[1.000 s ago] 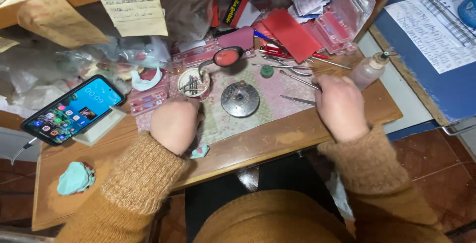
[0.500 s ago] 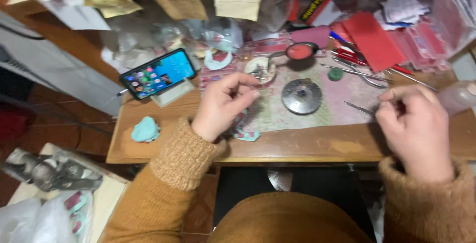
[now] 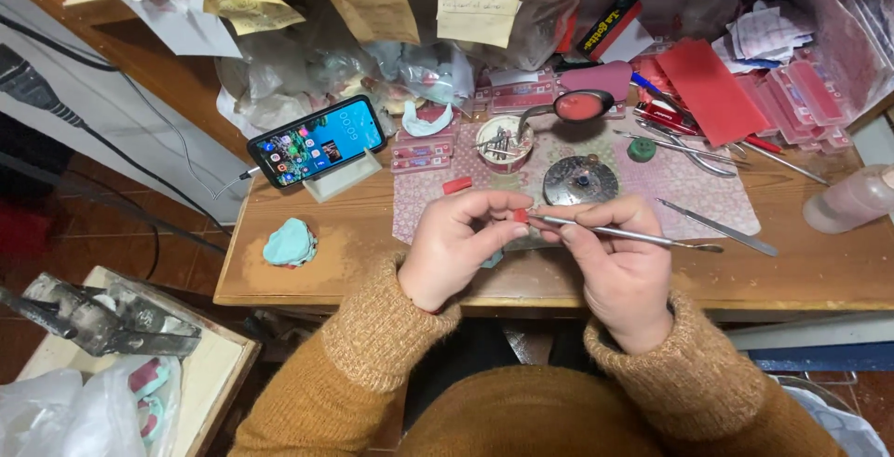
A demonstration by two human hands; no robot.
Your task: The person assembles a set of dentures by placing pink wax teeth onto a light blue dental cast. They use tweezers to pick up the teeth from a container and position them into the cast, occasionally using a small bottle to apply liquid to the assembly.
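My left hand and my right hand meet above the front edge of a small wooden desk. The right hand grips a thin metal pick tool that points to the right. Its red-tipped end is pinched by the left hand's fingertips. Just behind the hands, on a patterned pink mat, lies a round metal disc. Both forearms wear a mustard knitted sweater.
A phone leans on a stand at the desk's left, a blue putty lump in front of it. A small cup of tools, a red-lensed loupe, tweezers, a bottle and pink boxes crowd the back. A side table stands lower left.
The view swung left, then back. Both hands came together at the desk's front, and the right hand now holds the metal pick with the left hand at its tip.
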